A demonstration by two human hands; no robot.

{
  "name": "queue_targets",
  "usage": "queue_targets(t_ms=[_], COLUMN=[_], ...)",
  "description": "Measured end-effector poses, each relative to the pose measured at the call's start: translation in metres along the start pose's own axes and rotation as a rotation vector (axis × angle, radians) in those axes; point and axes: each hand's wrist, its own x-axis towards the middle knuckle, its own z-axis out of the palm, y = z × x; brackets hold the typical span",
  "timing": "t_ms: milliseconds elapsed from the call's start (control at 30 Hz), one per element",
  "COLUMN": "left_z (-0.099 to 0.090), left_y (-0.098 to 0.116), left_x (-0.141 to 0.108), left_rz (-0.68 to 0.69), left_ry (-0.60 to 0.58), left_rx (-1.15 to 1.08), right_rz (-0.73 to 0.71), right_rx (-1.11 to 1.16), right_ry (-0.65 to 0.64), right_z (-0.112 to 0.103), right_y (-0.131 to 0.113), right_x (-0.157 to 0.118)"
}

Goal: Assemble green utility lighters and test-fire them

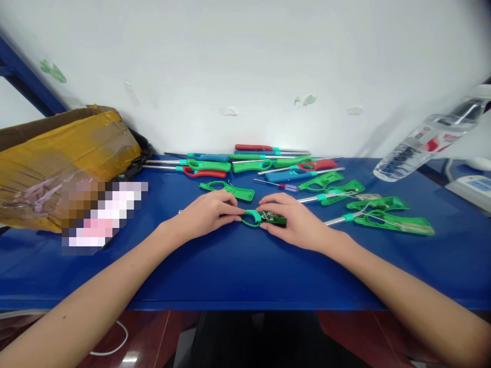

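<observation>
Between my hands lies an opened green gas lighter (251,220), its inner parts exposed and a turquoise trigger in its loop. My left hand (209,213) pinches the lighter's front end near the trigger; its metal tube is mostly hidden under that hand. Around the handle end, my right hand (293,221) has its thumb and fingers closed on both sides. Just behind my left hand rests a loose green handle shell (238,192). A small screwdriver (286,187) with a clear purple handle lies behind my right hand.
Several red, green and blue lighters (215,166) line the wall. Opened green lighters (399,223) lie to the right. A water bottle (425,135) stands at the back right beside a white device (473,186). A taped cardboard box (72,163) occupies the left of the blue table (230,276).
</observation>
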Motion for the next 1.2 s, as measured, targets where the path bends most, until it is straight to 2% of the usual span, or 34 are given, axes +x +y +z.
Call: queue_targets(t_ms=[167,567,1200], left_z=[0.0,-0.001,0.004], left_y=[0.001,0.002,0.01], left_x=[0.0,0.0,0.003], left_rz=[-0.045,-0.074,-0.125], left_ry=[0.003,-0.047,-0.058], left_rx=[-0.061,-0.092,-0.228], right_rz=[0.005,-0.036,0.083], right_rx=[0.005,-0.026,0.107], right_ry=[0.04,0.017,-0.071], right_z=[0.001,0.0,-0.004], right_y=[0.002,0.003,-0.008], right_x=[-0.002,-0.002,0.001])
